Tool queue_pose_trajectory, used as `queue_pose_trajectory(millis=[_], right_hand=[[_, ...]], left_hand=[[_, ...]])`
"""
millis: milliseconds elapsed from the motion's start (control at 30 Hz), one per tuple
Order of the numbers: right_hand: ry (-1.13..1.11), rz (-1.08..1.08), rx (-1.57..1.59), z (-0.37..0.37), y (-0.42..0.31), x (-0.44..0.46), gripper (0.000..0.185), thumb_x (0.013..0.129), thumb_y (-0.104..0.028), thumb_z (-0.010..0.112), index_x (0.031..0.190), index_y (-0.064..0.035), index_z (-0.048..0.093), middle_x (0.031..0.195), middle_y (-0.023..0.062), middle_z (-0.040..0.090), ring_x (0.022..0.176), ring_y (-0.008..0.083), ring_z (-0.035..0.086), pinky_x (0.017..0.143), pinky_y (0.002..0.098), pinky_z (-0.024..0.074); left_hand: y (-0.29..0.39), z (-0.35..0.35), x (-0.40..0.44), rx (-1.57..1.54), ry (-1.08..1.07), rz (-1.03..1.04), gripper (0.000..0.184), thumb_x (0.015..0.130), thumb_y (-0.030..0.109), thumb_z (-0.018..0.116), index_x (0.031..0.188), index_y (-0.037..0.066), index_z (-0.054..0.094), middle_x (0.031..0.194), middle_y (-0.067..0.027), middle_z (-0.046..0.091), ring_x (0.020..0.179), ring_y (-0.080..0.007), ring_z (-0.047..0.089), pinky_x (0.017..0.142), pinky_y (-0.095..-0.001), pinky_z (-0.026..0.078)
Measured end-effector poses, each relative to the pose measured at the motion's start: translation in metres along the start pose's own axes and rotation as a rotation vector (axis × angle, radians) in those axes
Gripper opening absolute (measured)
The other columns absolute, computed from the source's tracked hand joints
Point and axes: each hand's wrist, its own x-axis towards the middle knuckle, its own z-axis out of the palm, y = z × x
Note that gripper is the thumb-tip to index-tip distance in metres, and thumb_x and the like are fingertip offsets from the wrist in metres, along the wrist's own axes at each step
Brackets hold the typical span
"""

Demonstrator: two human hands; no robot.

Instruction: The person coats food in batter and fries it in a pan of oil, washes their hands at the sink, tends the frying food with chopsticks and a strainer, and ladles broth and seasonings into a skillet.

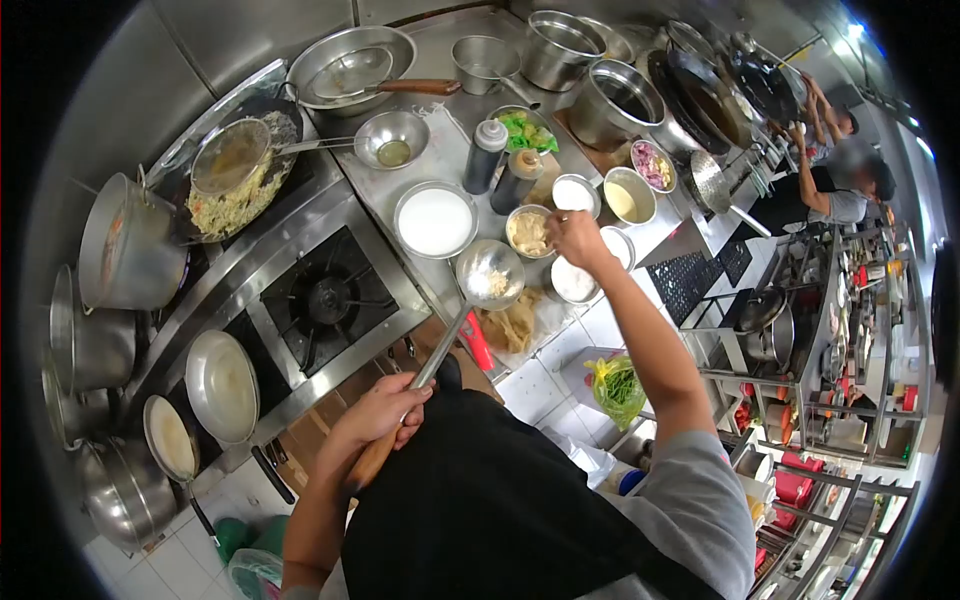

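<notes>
My left hand [387, 412] is wrapped round the handle of a long metal ladle [443, 348]. Its bowl, with a small heap of pale chopped bits [497, 284] inside, is held over the counter's edge. Above a round container of pale yellowish paste or pieces [527, 232], my right hand [577, 240] has its fingers drawn together at the rim; what they hold, if anything, is hidden. Close by stand a bowl of white powder or liquid [436, 219], a small white-filled tub [574, 194], another white-filled tub [573, 283] and a container of pale yellow liquid [629, 196].
Two squeeze bottles, one dark-filled [484, 158], stand behind the bowls. A gas burner [328, 302] lies left, with a wok of noodle-like food [232, 200] beyond it. Steel pots [617, 100] line the back. Two people [845, 190] work at far right. A red-handled tool [478, 343] lies at the counter's edge.
</notes>
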Motion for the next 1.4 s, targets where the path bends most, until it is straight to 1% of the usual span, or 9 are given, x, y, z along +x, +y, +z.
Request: queue_pose_trajectory(millis=[67, 167, 300, 367, 567, 600, 633, 1067, 1400], right_hand=[[0.04, 0.123, 0.301, -0.027, -0.005, -0.003, 0.02, 0.083, -0.012, 0.053, 0.082, 0.0042, 0.064, 0.071, 0.028, 0.059, 0.071, 0.0427, 0.06, 0.065, 0.0467, 0.0483], [0.041, -0.216, -0.246, -0.02, 0.001, 0.002, 0.025, 0.086, -0.017, 0.049, 0.074, -0.0005, 0.064, 0.072, 0.0231, 0.062, 0.068, 0.0402, 0.062, 0.063, 0.0473, 0.0499], [-0.004, -0.071, -0.326, 0.042, 0.013, 0.023, 0.033, 0.089, -0.02, 0.045, 0.074, 0.0004, 0.066, 0.07, 0.0202, 0.064, 0.068, 0.0379, 0.064, 0.068, 0.0464, 0.0514], [0.031, 0.323, 0.256, -0.007, -0.013, 0.012, 0.037, 0.09, -0.022, 0.044, 0.07, 0.0007, 0.066, 0.064, 0.0183, 0.064, 0.065, 0.0346, 0.065, 0.068, 0.0435, 0.0525], [-0.038, 0.226, 0.379, -0.017, -0.012, 0.015, 0.027, 0.089, -0.018, 0.049, 0.089, 0.0045, 0.065, 0.075, 0.0177, 0.068, 0.065, 0.0207, 0.067, 0.063, 0.0322, 0.0529], [-0.004, 0.147, 0.172, 0.038, 0.023, 0.018, 0.026, 0.09, -0.017, 0.049, 0.092, 0.0049, 0.064, 0.076, 0.0173, 0.068, 0.065, 0.0227, 0.066, 0.064, 0.0337, 0.0523], [-0.016, 0.235, 0.454, 0.03, 0.002, 0.008, 0.031, 0.085, -0.021, 0.053, 0.087, 0.0076, 0.064, 0.081, 0.0283, 0.063, 0.082, 0.0426, 0.061, 0.076, 0.043, 0.05], [0.148, 0.259, 0.583, -0.001, -0.017, -0.006, 0.023, 0.087, -0.017, 0.053, 0.092, 0.0012, 0.065, 0.075, 0.0239, 0.063, 0.069, 0.0382, 0.063, 0.066, 0.0421, 0.0497], [0.122, 0.276, 0.691, -0.027, -0.013, -0.022, 0.022, 0.09, -0.01, 0.05, 0.09, 0.0059, 0.065, 0.074, 0.0161, 0.067, 0.063, 0.019, 0.066, 0.06, 0.0315, 0.0525]], left_hand=[[-0.001, 0.001, 0.001, -0.007, 0.004, -0.013, 0.03, 0.097, 0.019, 0.045, 0.121, 0.001, 0.044, 0.06, -0.0005, 0.04, 0.044, -0.01, 0.043, 0.035, -0.0251, 0.036], [-0.002, 0.001, 0.003, -0.002, -0.012, 0.012, 0.022, 0.096, 0.023, 0.048, 0.108, 0.005, 0.047, 0.059, 0.0008, 0.043, 0.043, -0.009, 0.043, 0.035, -0.025, 0.036], [-0.001, 0.002, 0.004, -0.015, -0.011, 0.023, 0.022, 0.096, 0.023, 0.048, 0.109, 0.005, 0.047, 0.06, 0.0006, 0.043, 0.043, -0.0093, 0.043, 0.035, -0.0254, 0.037], [-0.001, 0.003, 0.002, 0.006, 0.007, 0.013, 0.03, 0.097, 0.019, 0.044, 0.121, 0.001, 0.044, 0.06, -0.0001, 0.04, 0.043, -0.0096, 0.042, 0.035, -0.0251, 0.036], [-0.005, 0.0, 0.005, -0.029, -0.007, 0.01, 0.03, 0.097, 0.019, 0.045, 0.121, 0.001, 0.044, 0.059, -0.0005, 0.04, 0.043, -0.0098, 0.042, 0.034, -0.0255, 0.035], [-0.005, 0.0, 0.004, -0.027, -0.002, 0.013, 0.03, 0.097, 0.019, 0.045, 0.121, 0.001, 0.044, 0.059, -0.0005, 0.04, 0.043, -0.0098, 0.042, 0.034, -0.0255, 0.035], [-0.005, 0.002, 0.003, -0.03, 0.005, 0.006, 0.03, 0.097, 0.019, 0.045, 0.121, 0.001, 0.044, 0.059, -0.0006, 0.04, 0.042, -0.0099, 0.042, 0.034, -0.0256, 0.035], [-0.015, -0.004, -0.021, -0.012, -0.004, 0.025, 0.029, 0.097, 0.018, 0.045, 0.121, 0.002, 0.044, 0.058, -0.0008, 0.04, 0.042, -0.0101, 0.043, 0.036, -0.0255, 0.036], [-0.008, 0.001, -0.064, -0.037, 0.028, 0.038, 0.033, 0.098, 0.012, 0.039, 0.129, 0.001, 0.042, 0.058, -0.0002, 0.04, 0.04, -0.0089, 0.04, 0.037, -0.0221, 0.034]])
